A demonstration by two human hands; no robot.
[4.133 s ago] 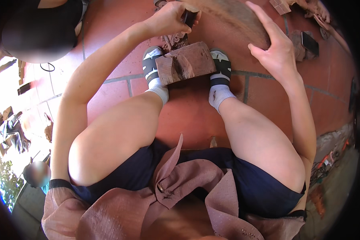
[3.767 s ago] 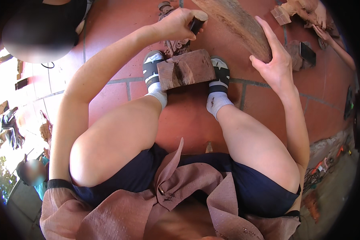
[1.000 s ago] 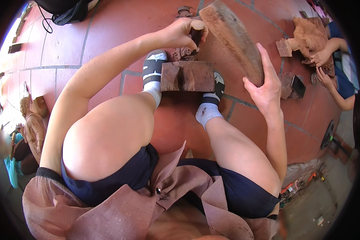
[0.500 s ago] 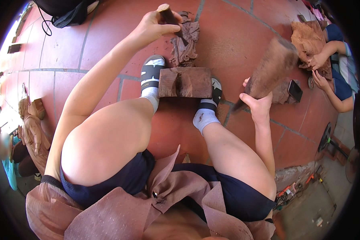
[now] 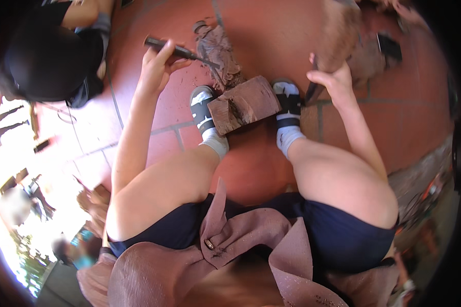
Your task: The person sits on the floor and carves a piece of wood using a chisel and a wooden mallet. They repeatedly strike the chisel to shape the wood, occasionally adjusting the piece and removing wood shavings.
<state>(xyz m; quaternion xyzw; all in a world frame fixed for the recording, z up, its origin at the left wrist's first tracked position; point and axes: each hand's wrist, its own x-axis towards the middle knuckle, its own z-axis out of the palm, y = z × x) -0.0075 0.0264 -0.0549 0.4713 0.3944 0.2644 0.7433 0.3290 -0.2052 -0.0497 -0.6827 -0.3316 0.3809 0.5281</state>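
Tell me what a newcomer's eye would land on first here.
Probably the carved brown figure on the red tiles, with the wooden block at its near end between two sandalled feet. Next, the left hand, left of the figure, holds a dark-handled tool, and the right hand, to its right, grips a blurred wooden mallet.

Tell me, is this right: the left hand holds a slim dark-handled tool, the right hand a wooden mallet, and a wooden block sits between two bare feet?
Not quite: the feet aren't bare. The head view shows them in pale socks and strapped sandals, with the wooden block between them. The left hand holds the slim tool, the right hand the mallet.
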